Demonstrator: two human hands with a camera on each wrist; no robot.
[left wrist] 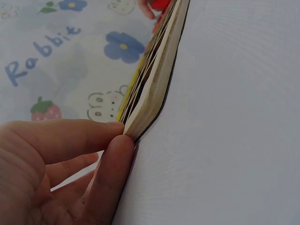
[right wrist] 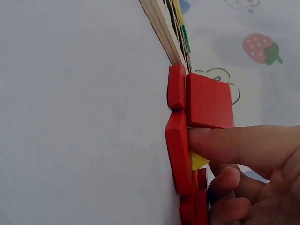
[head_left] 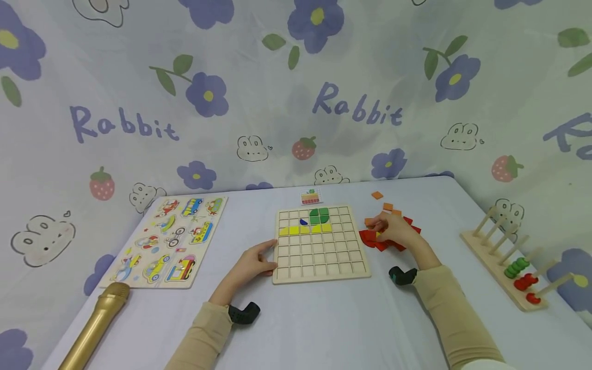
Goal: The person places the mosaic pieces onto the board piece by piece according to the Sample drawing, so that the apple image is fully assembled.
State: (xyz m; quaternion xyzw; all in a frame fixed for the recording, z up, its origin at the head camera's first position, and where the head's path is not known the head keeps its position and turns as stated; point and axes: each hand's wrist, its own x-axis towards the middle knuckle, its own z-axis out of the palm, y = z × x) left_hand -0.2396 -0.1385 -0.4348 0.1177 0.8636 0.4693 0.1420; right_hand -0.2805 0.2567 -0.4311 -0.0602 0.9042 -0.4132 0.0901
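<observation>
A wooden grid board [head_left: 324,257] lies on the table with a row of yellow tiles [head_left: 291,230], green rounded pieces [head_left: 319,216] and a small blue piece [head_left: 303,222] on it. My left hand [head_left: 253,261] touches the board's left edge, index finger and thumb set apart along it; the left wrist view shows both fingertips near a corner. Right of the board, my right hand [head_left: 395,229] reaches into a pile of red pieces [right wrist: 209,101]. Its thumb and fingers hold a yellow tile [right wrist: 199,161], mostly hidden under the thumb.
Several orange tiles [head_left: 377,195] lie behind the red pile. A small pattern card [head_left: 311,197] sits past the board. To the left are a vehicle puzzle board [head_left: 157,241] and a gold microphone [head_left: 94,329]. A wooden peg stand [head_left: 504,272] with beads stands at the right.
</observation>
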